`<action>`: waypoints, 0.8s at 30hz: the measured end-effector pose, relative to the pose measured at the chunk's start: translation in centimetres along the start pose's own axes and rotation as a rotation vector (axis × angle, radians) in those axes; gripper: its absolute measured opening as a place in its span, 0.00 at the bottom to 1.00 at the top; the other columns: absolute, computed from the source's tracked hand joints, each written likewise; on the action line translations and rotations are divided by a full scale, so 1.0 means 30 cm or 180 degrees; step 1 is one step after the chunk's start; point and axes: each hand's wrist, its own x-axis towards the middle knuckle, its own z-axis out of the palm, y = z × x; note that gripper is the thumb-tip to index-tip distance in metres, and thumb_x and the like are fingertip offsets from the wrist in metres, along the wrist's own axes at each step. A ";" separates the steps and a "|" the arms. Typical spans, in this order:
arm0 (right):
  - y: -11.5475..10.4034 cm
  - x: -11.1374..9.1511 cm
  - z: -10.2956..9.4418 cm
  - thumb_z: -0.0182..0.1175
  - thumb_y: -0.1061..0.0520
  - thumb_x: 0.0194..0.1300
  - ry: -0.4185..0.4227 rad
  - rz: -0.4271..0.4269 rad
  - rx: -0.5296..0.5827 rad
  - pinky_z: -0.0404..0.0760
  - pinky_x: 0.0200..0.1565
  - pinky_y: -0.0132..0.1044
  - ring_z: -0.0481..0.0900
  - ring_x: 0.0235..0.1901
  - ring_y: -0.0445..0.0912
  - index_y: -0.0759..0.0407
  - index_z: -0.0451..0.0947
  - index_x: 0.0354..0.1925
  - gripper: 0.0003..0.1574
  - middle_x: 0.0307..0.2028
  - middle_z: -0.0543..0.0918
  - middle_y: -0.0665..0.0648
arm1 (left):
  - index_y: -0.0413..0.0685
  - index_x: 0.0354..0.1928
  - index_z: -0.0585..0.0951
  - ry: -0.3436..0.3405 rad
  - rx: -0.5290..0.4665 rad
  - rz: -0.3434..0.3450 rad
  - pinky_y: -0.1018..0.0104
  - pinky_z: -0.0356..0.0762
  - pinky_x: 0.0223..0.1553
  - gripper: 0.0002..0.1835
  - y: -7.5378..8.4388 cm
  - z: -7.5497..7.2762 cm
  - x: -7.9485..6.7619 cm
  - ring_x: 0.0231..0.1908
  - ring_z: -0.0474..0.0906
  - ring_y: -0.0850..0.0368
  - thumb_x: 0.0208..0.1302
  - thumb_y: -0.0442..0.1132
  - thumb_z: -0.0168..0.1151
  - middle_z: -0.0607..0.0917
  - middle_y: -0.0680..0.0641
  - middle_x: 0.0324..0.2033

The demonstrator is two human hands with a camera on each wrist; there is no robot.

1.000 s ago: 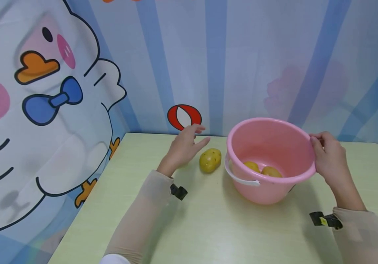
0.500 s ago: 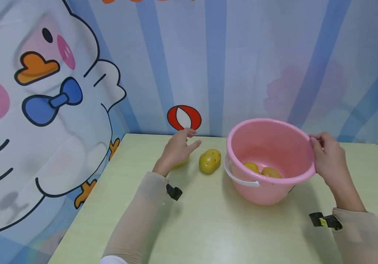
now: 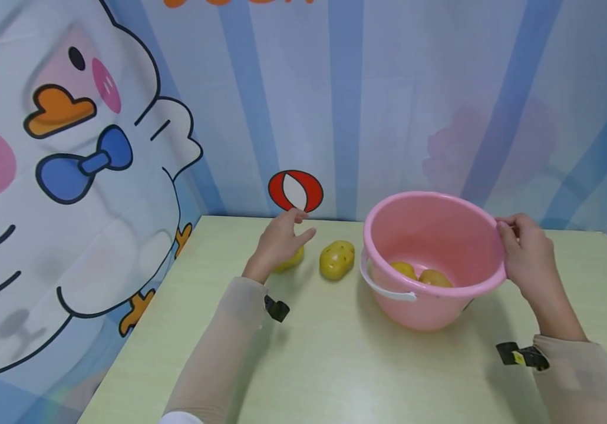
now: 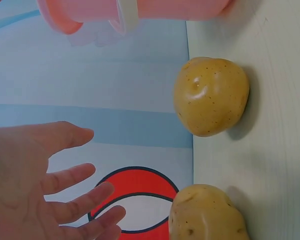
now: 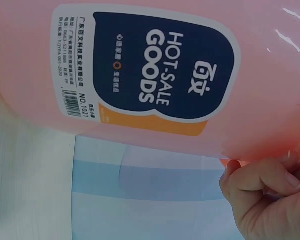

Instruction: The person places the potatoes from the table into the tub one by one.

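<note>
My right hand (image 3: 530,253) grips the right rim of a pink bucket (image 3: 425,309), thumb inside the rim. In the right wrist view the curled fingers (image 5: 270,180) hold on beside the labelled bucket wall (image 5: 25,60). Two potatoes (image 3: 435,277) lie inside the bucket. Held above the table, my left hand (image 3: 279,241) has its fingers spread and nothing in them. Below and partly behind it sits a potato (image 3: 292,259); another potato (image 3: 337,259) lies between that hand and the bucket. The left wrist view shows both table potatoes apart from the hand (image 4: 55,185).
A pale wooden table (image 3: 335,377) carries everything. Close behind its far edge hangs a blue striped cloth (image 3: 399,106) printed with a large white bird (image 3: 96,235). The bucket's white handle (image 3: 388,291) hangs down on its left side.
My left hand has moved left, away from the bucket, over the left potato, which now shows beside it. The right hand and the bucket stay in place.
</note>
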 end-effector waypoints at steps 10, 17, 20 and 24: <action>0.002 0.000 -0.001 0.35 0.47 0.81 -0.0016 0.0008 0.0022 0.79 0.21 0.37 0.77 0.23 0.44 0.76 0.65 0.62 0.33 0.49 0.74 0.77 | 0.49 0.66 0.73 -0.0059 0.0128 -0.0083 0.51 0.74 0.58 0.28 -0.051 0.019 0.017 0.57 0.72 0.49 0.69 0.50 0.64 0.77 0.46 0.59; 0.004 -0.001 -0.001 0.35 0.47 0.81 -0.0008 0.0002 0.0041 0.79 0.20 0.37 0.77 0.23 0.43 0.76 0.65 0.62 0.33 0.49 0.74 0.77 | 0.49 0.68 0.71 -0.0117 0.0282 -0.0145 0.48 0.69 0.62 0.30 -0.073 0.034 0.026 0.61 0.69 0.46 0.69 0.50 0.64 0.74 0.45 0.63; 0.003 -0.001 -0.002 0.36 0.47 0.81 0.0000 -0.0004 0.0057 0.79 0.20 0.36 0.77 0.23 0.43 0.76 0.65 0.62 0.33 0.49 0.74 0.77 | 0.49 0.69 0.70 -0.0167 0.0366 -0.0227 0.45 0.67 0.63 0.31 -0.076 0.035 0.025 0.62 0.67 0.42 0.68 0.50 0.65 0.72 0.42 0.65; 0.002 -0.002 -0.001 0.35 0.47 0.81 -0.0015 -0.0017 0.0085 0.79 0.20 0.36 0.78 0.23 0.44 0.76 0.65 0.62 0.33 0.49 0.74 0.77 | 0.50 0.70 0.69 -0.0300 0.0457 -0.0423 0.44 0.69 0.61 0.34 -0.091 0.042 0.024 0.61 0.66 0.41 0.66 0.51 0.66 0.70 0.39 0.65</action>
